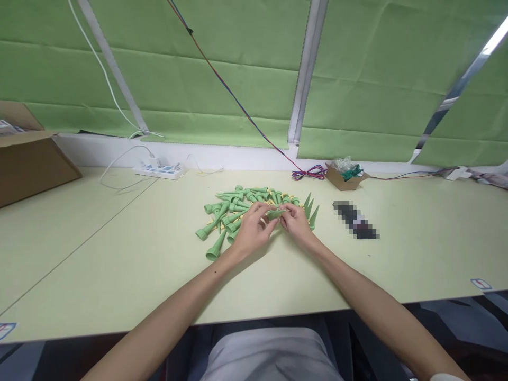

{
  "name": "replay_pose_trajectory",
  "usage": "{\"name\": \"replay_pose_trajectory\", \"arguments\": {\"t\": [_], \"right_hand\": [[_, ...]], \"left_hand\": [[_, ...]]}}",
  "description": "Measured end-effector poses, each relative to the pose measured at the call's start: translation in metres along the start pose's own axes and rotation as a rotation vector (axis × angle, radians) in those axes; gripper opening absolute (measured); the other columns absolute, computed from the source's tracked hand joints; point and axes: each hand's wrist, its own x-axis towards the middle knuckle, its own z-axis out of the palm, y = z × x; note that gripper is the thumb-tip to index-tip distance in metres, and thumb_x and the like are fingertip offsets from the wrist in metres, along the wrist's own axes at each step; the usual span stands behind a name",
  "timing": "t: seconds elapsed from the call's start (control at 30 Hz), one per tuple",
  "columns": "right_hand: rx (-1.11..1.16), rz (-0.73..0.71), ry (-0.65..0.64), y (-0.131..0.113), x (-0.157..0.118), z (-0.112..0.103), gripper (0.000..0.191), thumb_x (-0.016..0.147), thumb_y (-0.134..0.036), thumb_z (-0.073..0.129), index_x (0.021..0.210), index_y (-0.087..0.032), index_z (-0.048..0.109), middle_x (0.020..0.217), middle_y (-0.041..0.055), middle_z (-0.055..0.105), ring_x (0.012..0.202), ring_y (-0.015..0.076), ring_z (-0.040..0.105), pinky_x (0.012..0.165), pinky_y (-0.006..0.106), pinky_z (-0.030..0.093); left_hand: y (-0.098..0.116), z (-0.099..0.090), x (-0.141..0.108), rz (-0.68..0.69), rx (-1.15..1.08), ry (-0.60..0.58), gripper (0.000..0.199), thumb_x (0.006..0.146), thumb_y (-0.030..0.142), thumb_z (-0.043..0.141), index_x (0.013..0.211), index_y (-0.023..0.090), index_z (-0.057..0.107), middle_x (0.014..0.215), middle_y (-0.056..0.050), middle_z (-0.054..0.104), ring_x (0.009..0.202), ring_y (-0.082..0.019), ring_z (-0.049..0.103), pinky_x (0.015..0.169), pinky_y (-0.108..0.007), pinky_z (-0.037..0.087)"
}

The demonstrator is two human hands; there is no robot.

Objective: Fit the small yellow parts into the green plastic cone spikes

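Observation:
Between my two hands, just above the table, is a green plastic spike [274,214] lying roughly sideways. My left hand [254,227] grips its wide end between thumb and fingers. The fingers of my right hand [296,225] are pinched together at its other end; whether a small part sits in them is hidden. Behind and to the left lies a heap of similar green spikes [234,205] with hollow, capped ends, mixed with small yellow pieces [271,201]. Several spikes [311,209] point upward just beyond my right hand.
A small cardboard box [345,182] holds clear plastic and dark green items. Near it lie a coiled red-blue cable [309,172] and a pixelated dark object [356,219]. A power strip [159,170] and large carton [35,164] stand left. The table's front edge [273,317] is close to me.

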Motion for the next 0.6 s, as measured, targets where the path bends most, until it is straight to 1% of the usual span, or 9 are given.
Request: {"name": "replay_pose_trajectory", "arguments": {"t": [0.07, 0.1, 0.13, 0.2, 0.27, 0.33, 0.37, 0.43, 0.6], "right_hand": [[0.024, -0.023, 0.054, 0.000, 0.001, -0.001, 0.049, 0.084, -0.068, 0.064, 0.070, -0.025, 0.047, 0.045, -0.0074, 0.036, 0.041, 0.0111, 0.029, 0.044, 0.028, 0.021], [0.030, -0.032, 0.073, 0.000, 0.001, -0.001, 0.050, 0.083, -0.070, 0.064, 0.070, -0.025, 0.046, 0.045, -0.0076, 0.035, 0.041, 0.0110, 0.028, 0.044, 0.028, 0.020], [0.029, -0.040, 0.083, -0.001, 0.001, -0.002, 0.050, 0.084, -0.071, 0.063, 0.070, -0.025, 0.046, 0.046, -0.0078, 0.034, 0.041, 0.0110, 0.028, 0.044, 0.028, 0.020], [0.015, -0.061, 0.081, -0.003, 0.000, -0.002, 0.051, 0.084, -0.071, 0.063, 0.071, -0.025, 0.046, 0.048, -0.0074, 0.035, 0.042, 0.0111, 0.029, 0.045, 0.028, 0.021], [-0.013, -0.093, 0.048, -0.006, -0.003, -0.003, 0.050, 0.086, -0.070, 0.063, 0.072, -0.024, 0.048, 0.051, -0.0065, 0.037, 0.044, 0.0114, 0.032, 0.046, 0.028, 0.023], [-0.060, -0.133, 0.003, -0.009, -0.006, -0.002, 0.048, 0.088, -0.068, 0.062, 0.072, -0.024, 0.050, 0.052, -0.0054, 0.040, 0.046, 0.0121, 0.035, 0.047, 0.029, 0.026], [-0.079, -0.149, -0.009, -0.010, -0.007, -0.002, 0.048, 0.089, -0.067, 0.061, 0.073, -0.024, 0.050, 0.053, -0.0050, 0.041, 0.047, 0.0124, 0.036, 0.048, 0.029, 0.027], [-0.096, -0.169, -0.018, -0.012, -0.009, -0.002, 0.048, 0.089, -0.068, 0.060, 0.073, -0.024, 0.050, 0.054, -0.0047, 0.042, 0.048, 0.0125, 0.036, 0.048, 0.029, 0.027], [-0.075, -0.156, -0.017, -0.014, -0.008, -0.002, 0.050, 0.087, -0.070, 0.061, 0.072, -0.024, 0.048, 0.052, -0.0053, 0.041, 0.046, 0.0121, 0.034, 0.047, 0.029, 0.025]], "left_hand": [[0.004, -0.001, 0.003, -0.079, -0.073, 0.039, 0.027, 0.092, 0.034, 0.064, 0.115, 0.020, 0.063, 0.121, -0.010, 0.062, 0.082, -0.014, 0.065, 0.067, -0.025, 0.055], [0.006, -0.001, 0.004, -0.124, -0.105, 0.049, 0.028, 0.091, 0.038, 0.064, 0.112, 0.019, 0.061, 0.119, -0.010, 0.063, 0.082, -0.014, 0.066, 0.067, -0.026, 0.055], [0.006, -0.002, 0.005, -0.175, -0.131, 0.048, 0.028, 0.091, 0.042, 0.064, 0.106, 0.019, 0.060, 0.114, -0.009, 0.065, 0.080, -0.014, 0.066, 0.066, -0.026, 0.054], [0.006, -0.003, 0.007, -0.294, -0.175, -0.006, 0.036, 0.092, 0.054, 0.060, 0.090, 0.019, 0.058, 0.091, -0.006, 0.068, 0.069, -0.015, 0.065, 0.061, -0.026, 0.052], [0.005, -0.002, 0.007, -0.423, -0.241, -0.106, 0.050, 0.094, 0.066, 0.051, 0.078, 0.019, 0.056, 0.068, -0.003, 0.063, 0.057, -0.015, 0.061, 0.055, -0.027, 0.049], [0.004, -0.001, 0.007, -0.507, -0.323, -0.185, 0.057, 0.091, 0.073, 0.048, 0.073, 0.019, 0.055, 0.057, -0.001, 0.058, 0.050, -0.016, 0.059, 0.051, -0.028, 0.047], [0.004, -0.001, 0.006, -0.520, -0.354, -0.203, 0.058, 0.090, 0.075, 0.050, 0.072, 0.020, 0.054, 0.056, -0.001, 0.058, 0.049, -0.016, 0.059, 0.050, -0.028, 0.047], [0.004, 0.000, 0.005, -0.506, -0.372, -0.201, 0.058, 0.087, 0.075, 0.055, 0.072, 0.020, 0.054, 0.055, -0.001, 0.058, 0.049, -0.016, 0.059, 0.050, -0.027, 0.046], [0.008, -0.002, 0.004, -0.488, -0.357, -0.178, 0.051, 0.088, 0.069, 0.058, 0.075, 0.019, 0.055, 0.056, 0.000, 0.060, 0.049, -0.015, 0.058, 0.053, -0.027, 0.045]]}}
